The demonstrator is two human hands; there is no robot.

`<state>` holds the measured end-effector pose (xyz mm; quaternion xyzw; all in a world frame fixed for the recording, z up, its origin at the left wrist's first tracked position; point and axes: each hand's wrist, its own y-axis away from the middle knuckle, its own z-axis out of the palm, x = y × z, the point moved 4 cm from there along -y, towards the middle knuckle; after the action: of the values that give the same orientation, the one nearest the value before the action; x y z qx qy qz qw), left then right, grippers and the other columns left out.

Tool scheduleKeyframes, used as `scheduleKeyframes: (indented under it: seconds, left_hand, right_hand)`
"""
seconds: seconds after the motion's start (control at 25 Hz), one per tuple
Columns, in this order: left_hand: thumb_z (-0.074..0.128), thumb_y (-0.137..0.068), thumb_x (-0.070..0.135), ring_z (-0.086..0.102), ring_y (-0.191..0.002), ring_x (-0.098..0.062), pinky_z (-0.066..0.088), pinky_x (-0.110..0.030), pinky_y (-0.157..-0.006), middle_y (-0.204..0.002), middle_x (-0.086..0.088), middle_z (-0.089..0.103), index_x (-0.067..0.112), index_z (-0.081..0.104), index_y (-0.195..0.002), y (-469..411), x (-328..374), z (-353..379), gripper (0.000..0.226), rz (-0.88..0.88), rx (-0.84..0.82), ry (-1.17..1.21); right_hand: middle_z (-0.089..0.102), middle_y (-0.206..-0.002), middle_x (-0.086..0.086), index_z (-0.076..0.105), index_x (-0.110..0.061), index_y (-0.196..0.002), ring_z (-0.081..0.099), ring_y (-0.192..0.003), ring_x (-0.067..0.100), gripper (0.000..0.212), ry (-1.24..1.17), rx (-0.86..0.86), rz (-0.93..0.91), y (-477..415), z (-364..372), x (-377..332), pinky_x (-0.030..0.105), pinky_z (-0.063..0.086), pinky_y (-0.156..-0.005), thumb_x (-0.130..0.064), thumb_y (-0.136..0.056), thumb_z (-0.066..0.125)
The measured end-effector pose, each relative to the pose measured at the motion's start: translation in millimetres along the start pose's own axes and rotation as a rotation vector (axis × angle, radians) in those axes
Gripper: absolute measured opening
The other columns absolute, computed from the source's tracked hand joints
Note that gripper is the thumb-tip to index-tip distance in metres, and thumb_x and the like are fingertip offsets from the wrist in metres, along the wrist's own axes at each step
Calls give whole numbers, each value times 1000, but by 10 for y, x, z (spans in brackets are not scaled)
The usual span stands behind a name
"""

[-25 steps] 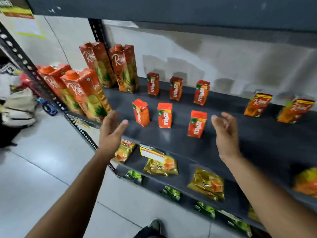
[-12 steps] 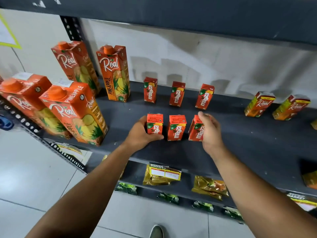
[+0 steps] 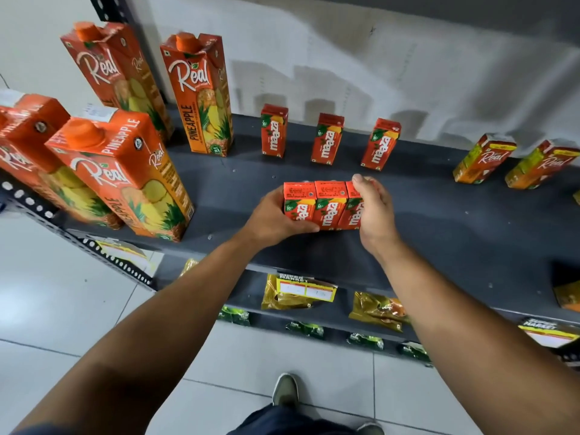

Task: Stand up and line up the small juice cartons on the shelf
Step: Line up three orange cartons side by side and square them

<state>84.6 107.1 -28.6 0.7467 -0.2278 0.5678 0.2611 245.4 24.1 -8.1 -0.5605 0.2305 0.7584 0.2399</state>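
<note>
Three small red Maaza juice cartons (image 3: 328, 206) are stood upright and pressed side by side near the front of the dark grey metal shelf (image 3: 455, 233). The row is squeezed from both ends: the left hand (image 3: 276, 219) is wrapped around the left carton, and the right hand (image 3: 373, 208) is closed on the right carton. Three more small red Maaza cartons (image 3: 327, 139) are stood apart along the back. Tall orange pineapple juice cartons (image 3: 201, 92) are stood to the left.
</note>
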Motion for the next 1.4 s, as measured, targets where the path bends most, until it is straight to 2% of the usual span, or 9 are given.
scheduleKeyframes:
  seconds: [0.08, 0.2, 0.4, 0.6, 0.72, 0.92, 1.08, 1.24, 1.4]
  left_hand:
    - [91, -58, 10, 69, -89, -2, 54, -24, -79, -97, 12, 70, 34, 57, -100, -1, 22, 6, 59, 1, -9, -13]
    - [91, -58, 10, 70, -91, -5, 55, -29, -83, -97, 10, 72, 33, 60, -98, -12, 12, -16, 56, 6, -35, -30]
    - [90, -59, 7, 69, -93, -5, 54, -27, -84, -98, 6, 73, 21, 63, -110, 127, 2, 16, 60, -14, -132, -35]
    - [92, -56, 7, 71, -95, -16, 54, -42, -91, -97, 0, 76, 20, 68, -102, 264, -113, 25, 53, -35, -176, -36]
    - [89, -59, 2, 71, -94, -13, 55, -33, -86, -93, 5, 77, 22, 68, -100, 295, -76, 33, 51, -19, -210, -43]
    - [89, -59, 3, 71, -95, -13, 54, -32, -86, -95, 2, 76, 25, 68, -100, 314, -41, 33, 51, 12, -206, -38]
    - [89, -59, 4, 70, -91, -7, 54, -20, -78, -93, 7, 76, 22, 67, -101, 328, -46, 39, 50, -2, -201, -43]
    - [91, -58, 7, 70, -93, -9, 54, -27, -84, -94, 5, 76, 23, 68, -100, 324, -69, 27, 51, -15, -192, -47]
    - [89, -60, 5, 69, -87, -1, 51, -13, -73, -84, 14, 75, 26, 67, -96, 384, -86, 31, 47, -21, -185, -65]
  right_hand:
    - [66, -57, -7, 53, -20, -67, 67, -60, 10, 23, 0, -4, -6, 40, -3, -4, 25, 54, -60, -24, -89, 59]
    - [68, -60, -7, 53, -19, -70, 69, -63, 9, 24, 37, -3, 16, 146, -19, -17, 25, 55, -61, -22, -94, 56]
    - [69, -60, -9, 55, -22, -72, 68, -63, 6, 21, 85, 51, 28, 436, -73, -15, 27, 52, -61, -26, -92, 59]
    - [69, -61, -7, 60, -18, -74, 68, -62, 8, 17, 55, 82, -17, 719, -115, 40, 24, 55, -55, -21, -91, 60]
    - [69, -60, -7, 60, -15, -74, 69, -61, 8, 19, 28, 90, -18, 779, -100, 33, 23, 55, -53, -19, -92, 58]
    - [71, -63, -5, 60, -13, -76, 72, -66, 13, 18, 38, 103, -21, 779, -97, 46, 26, 58, -57, -22, -91, 59]
    - [71, -64, -5, 59, -13, -77, 72, -68, 13, 18, 50, 111, -32, 786, -95, 71, 26, 58, -59, -24, -91, 59]
    - [71, -64, -6, 58, -13, -77, 72, -68, 12, 19, 58, 106, -29, 790, -97, 79, 25, 58, -59, -24, -92, 57]
    - [72, -66, -4, 58, -12, -80, 72, -70, 14, 19, 51, 82, -27, 803, -93, 84, 25, 58, -59, -29, -89, 58]
